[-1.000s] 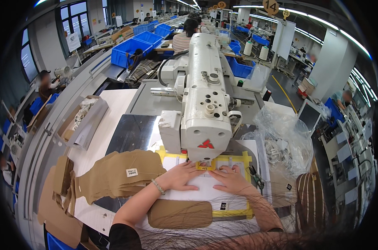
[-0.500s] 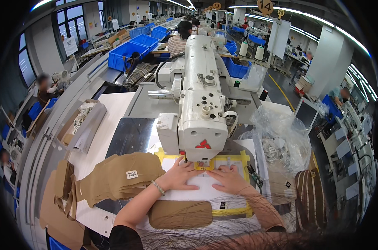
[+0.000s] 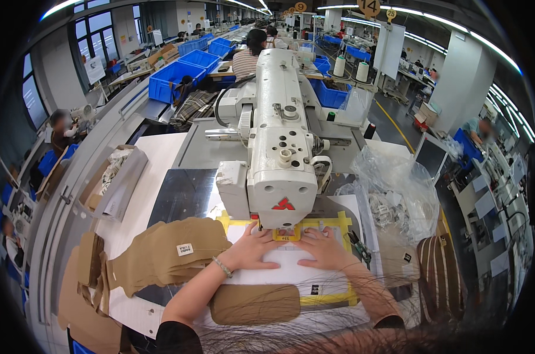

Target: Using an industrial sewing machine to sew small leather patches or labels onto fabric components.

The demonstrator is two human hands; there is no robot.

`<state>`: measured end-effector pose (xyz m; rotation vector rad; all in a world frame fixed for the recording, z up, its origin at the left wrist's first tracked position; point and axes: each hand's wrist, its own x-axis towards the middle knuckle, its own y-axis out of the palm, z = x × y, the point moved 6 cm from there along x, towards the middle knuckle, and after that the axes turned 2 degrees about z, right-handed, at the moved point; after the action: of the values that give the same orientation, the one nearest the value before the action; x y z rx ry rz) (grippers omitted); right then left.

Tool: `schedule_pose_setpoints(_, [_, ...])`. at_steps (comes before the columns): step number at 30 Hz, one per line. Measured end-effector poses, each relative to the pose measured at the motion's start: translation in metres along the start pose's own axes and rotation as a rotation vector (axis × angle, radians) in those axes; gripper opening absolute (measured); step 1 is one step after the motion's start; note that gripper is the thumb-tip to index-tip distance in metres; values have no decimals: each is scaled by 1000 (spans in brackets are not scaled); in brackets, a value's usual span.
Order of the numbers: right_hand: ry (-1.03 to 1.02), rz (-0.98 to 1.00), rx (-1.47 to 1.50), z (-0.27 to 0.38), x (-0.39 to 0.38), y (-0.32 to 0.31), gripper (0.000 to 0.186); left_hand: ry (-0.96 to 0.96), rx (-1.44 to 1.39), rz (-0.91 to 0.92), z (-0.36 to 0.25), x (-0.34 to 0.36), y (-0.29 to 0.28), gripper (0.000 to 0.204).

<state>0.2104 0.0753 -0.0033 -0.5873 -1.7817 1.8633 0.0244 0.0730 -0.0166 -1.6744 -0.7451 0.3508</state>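
Under the white sewing machine head (image 3: 281,159): left hand (image 3: 251,250) and right hand (image 3: 323,249) lying flat, fingers spread, gripping nothing, pressing the white sheet (image 3: 291,268) in the yellow-edged template (image 3: 332,295). Resting just left: stack of tan fabric pieces (image 3: 167,253).

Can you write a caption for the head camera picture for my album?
Both hands, left hand and right hand, press a white sheet flat under a sewing machine.

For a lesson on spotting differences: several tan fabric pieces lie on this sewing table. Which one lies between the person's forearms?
The rounded, oblong tan fabric piece at the table's near edge, between the forearms. The other tan pieces are stacked left of the left hand, the top one bearing a small white label.
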Motion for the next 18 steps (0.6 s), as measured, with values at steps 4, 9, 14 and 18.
schedule_pose_setpoints(4, [15,34,65,-1,0,1,60,-6,0,0,-1,-1,0,70])
schedule_pose_setpoints(9, [10,8,32,1,-2,3,59,-9,36,18,-3,-2,-3,68])
schedule_pose_setpoints(14, [1,3,29,-1,-5,7,63,13,34,-6,-3,-4,-1,70])
schedule_pose_setpoints(18, [8,35,37,-4,-6,8,64,20,27,38,-3,-6,-8,70])
